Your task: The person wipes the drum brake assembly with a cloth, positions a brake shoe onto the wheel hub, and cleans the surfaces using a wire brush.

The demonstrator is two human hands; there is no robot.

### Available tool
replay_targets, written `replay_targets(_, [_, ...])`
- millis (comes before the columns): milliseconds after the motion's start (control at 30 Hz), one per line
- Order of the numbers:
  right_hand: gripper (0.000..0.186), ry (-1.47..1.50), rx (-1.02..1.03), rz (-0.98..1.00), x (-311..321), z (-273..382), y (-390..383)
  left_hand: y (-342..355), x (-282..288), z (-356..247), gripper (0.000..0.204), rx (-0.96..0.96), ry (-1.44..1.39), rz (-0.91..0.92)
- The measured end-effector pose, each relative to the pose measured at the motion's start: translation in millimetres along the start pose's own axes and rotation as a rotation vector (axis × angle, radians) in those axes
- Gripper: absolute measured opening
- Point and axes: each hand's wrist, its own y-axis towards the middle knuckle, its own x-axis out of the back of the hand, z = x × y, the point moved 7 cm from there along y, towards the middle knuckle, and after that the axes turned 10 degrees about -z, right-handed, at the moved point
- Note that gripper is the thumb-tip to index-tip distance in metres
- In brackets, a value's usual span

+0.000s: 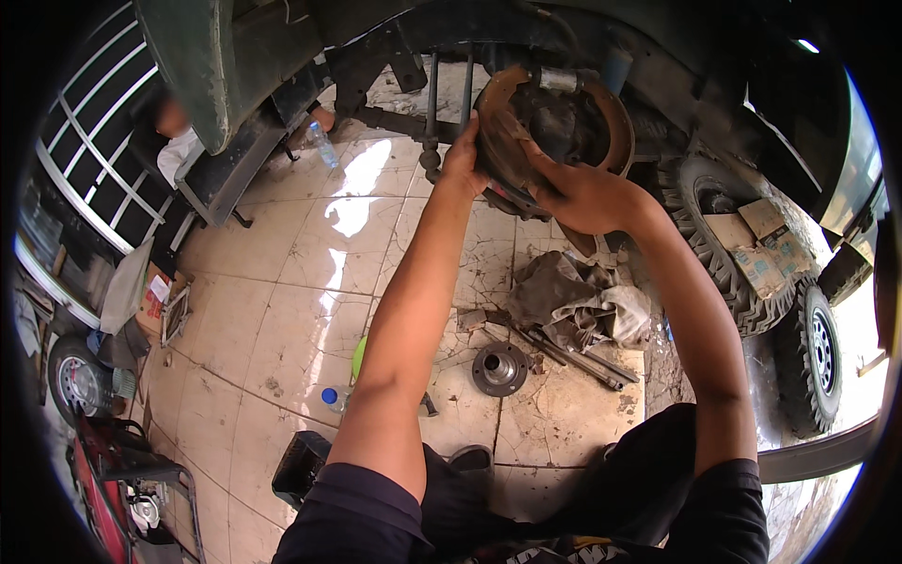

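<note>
Under the vehicle, a round drum brake assembly (554, 117) shows rusty curved shoes and a silver cylinder (560, 81) at its top. My left hand (462, 162) is closed around the outer left side of a brown brake shoe (505, 150). From the right, my right hand (594, 195) holds the inner, lower side of this shoe, with a finger laid up along it. The fingertips of both hands are partly hidden. Below them on the tiles lie a crumpled grey rag (578, 301), several metal bars (573, 355) and a flanged wheel hub (499, 368).
Chunky tyres (817, 357) stand at the right, one with flattened cardboard (761, 240) on it. A person (178, 141) sits far left near a plastic bottle (322, 146). Red machinery (103, 479) stands lower left. A blue-capped bottle (331, 396) is beside my left forearm.
</note>
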Motion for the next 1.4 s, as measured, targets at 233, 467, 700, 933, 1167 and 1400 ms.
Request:
replay_targets(233, [0.068, 0.026, -0.122, -0.358, -1.2, -16.5, 50.1, 1.7, -13.3, 9.7, 0.054, 0.027, -0.062, 0.081])
replay_targets(467, [0.076, 0.036, -0.087, -0.252, -27.6, 9.1, 13.9, 1.6, 4.6, 0.7, 0.055, 0.039, -0.004, 0.058])
replay_targets(700, [0.069, 0.099, -0.074, -0.409, 11.9, -27.0, 57.3, -8.1, -19.6, 10.2, 0.058, 0.02, -0.022, 0.083])
replay_targets(933, [0.068, 0.154, -0.092, -0.319, -20.2, 13.2, 20.2, 9.2, 6.8, 4.3, 0.05, 0.05, -0.054, 0.059])
replay_targets(1167, [0.067, -0.006, -0.129, -0.415, -0.7, -24.6, 54.2, 2.1, -9.4, 9.9, 0.051, 0.025, -0.07, 0.075])
replay_targets(1400, [0.07, 0.06, -0.091, -0.34, -20.9, 9.4, 20.9, 4.8, 2.9, 2.3, 0.051, 0.008, -0.028, 0.06])
